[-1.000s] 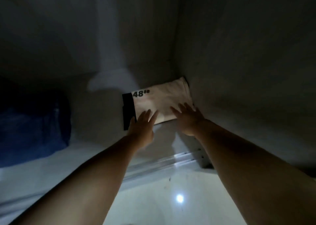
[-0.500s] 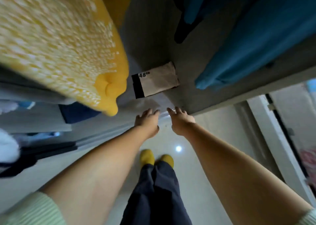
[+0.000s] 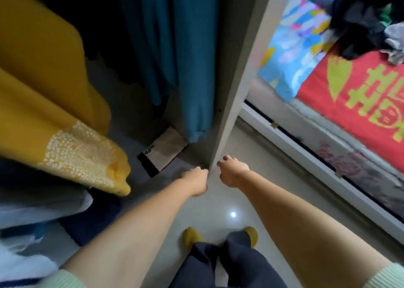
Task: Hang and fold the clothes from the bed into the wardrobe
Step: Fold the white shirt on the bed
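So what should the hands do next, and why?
Probably turn toward the bed and pick up a piece from the dark clothes pile. The folded garment with the 48 tag already lies on the wardrobe floor, the left hand and right hand hold nothing, and unsorted clothes remain on the bed.

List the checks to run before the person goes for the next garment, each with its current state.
1. Left hand free: ok, holds nothing.
2. Right hand free: ok, holds nothing.
3. Folded white garment on the wardrobe floor: ok, flat in the corner.
4. Both hands clear of it: ok.
5. Clothes left on the bed: ok, dark pile.
6. Free hanger available: cannot tell.
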The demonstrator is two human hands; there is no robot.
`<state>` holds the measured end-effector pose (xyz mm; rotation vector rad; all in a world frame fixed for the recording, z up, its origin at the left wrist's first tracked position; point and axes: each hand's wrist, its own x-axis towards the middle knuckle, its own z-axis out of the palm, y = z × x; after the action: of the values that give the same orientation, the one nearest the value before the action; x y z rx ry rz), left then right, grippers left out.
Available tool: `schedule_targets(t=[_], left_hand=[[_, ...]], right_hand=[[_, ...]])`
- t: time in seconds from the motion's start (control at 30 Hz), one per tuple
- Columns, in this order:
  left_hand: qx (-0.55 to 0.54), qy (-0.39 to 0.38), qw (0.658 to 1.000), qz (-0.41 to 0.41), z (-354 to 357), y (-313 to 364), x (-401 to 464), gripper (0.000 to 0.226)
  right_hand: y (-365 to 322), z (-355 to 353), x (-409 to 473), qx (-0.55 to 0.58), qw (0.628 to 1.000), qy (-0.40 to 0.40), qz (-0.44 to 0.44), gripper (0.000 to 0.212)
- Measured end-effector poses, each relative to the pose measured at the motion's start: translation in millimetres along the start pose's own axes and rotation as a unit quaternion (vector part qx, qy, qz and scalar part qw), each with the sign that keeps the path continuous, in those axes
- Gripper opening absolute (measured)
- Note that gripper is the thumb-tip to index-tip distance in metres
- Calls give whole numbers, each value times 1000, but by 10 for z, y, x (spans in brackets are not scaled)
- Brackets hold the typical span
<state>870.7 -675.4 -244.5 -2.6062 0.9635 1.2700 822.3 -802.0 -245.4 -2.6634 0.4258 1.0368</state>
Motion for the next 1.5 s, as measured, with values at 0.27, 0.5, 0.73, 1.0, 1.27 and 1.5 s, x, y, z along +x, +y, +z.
schedule_targets(t=[0.27, 0.5, 0.73, 1.0, 1.27, 1.5], left_hand=[[93, 58, 983, 149, -837, 1385, 292, 48], [154, 107, 964, 188, -1292, 2681, 573, 43], [171, 117, 959, 194, -1432, 4222, 879, 42], [197, 81, 937, 278, -1299, 5802, 1111, 45], [236, 42, 926, 291, -1270, 6865, 1794, 46], [230, 35, 921, 311, -1648, 7953, 2723, 38]], right_hand=[[1494, -456, -682, 62, 982, 75, 164, 38], [2878, -517, -1241, 95, 966, 82, 228, 34], [4459, -594, -1745, 117, 954, 112, 252, 30], [5763, -390, -2142, 179, 926, 108, 314, 30], [6846, -181, -2097, 232, 907, 91, 341, 29], [8211, -381, -1850, 262, 877, 92, 392, 28]])
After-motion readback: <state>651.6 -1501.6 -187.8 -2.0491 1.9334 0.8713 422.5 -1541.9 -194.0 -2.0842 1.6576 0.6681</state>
